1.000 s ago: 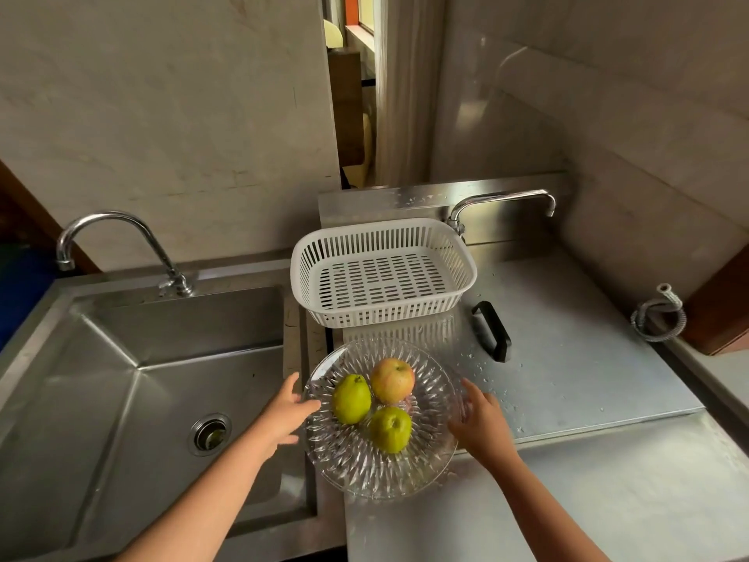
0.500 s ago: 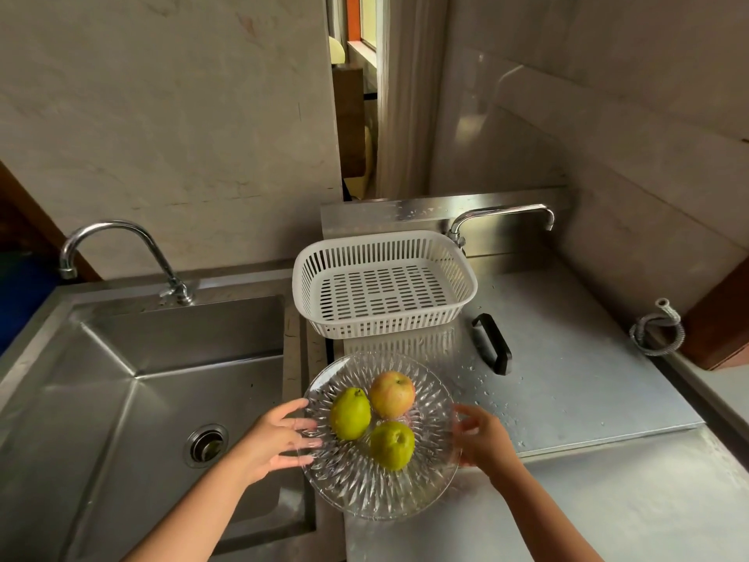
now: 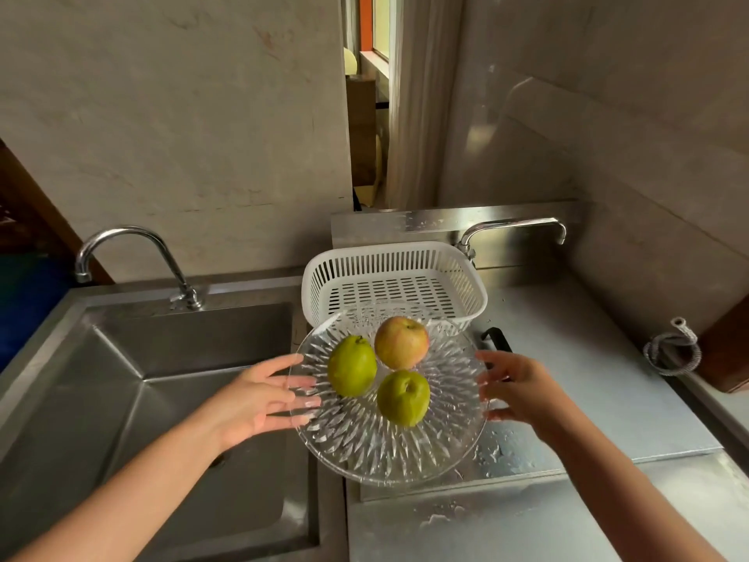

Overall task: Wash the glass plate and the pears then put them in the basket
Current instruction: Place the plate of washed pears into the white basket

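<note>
A round cut-glass plate (image 3: 364,448) is held up off the steel counter, its far rim overlapping the front of the white slotted basket (image 3: 395,257). On it lie two green pears (image 3: 352,365) (image 3: 403,397) and a reddish-yellow one (image 3: 401,342). My left hand (image 3: 259,399) supports the plate's left edge, with its fingertips visible through the glass from beneath. At the right rim, my right hand (image 3: 514,387) grips the plate. The basket has nothing in it.
A deep steel sink (image 3: 121,358) with a curved faucet (image 3: 133,245) lies to the left. A second faucet (image 3: 510,227) stands behind the basket. A black handle (image 3: 496,336) lies on the wet drainboard, and a coiled hose (image 3: 673,350) sits at the far right.
Both hands closed in on the plate's edges and lifted it off the counter; it now sits higher and covers the basket's front rim.
</note>
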